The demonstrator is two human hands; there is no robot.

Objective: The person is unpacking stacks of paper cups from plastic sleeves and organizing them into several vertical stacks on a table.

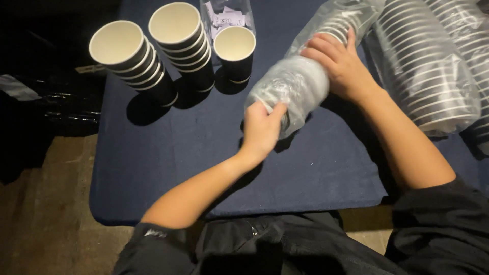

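Pinching the open end of a clear plastic sleeve of stacked black paper cups (295,89), left hand (261,130) is closed on it above the blue-covered table (168,158); right hand (342,66) is gripping the sleeve's middle. Judging: unwrapping underway, needing a steady pull.

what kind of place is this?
Likely a catering or event prep spot, though that's a guess. A table in dark blue cloth holds stacks of paper cups, with more in plastic sleeves. Both hands grip one sleeve. The surroundings are dim.
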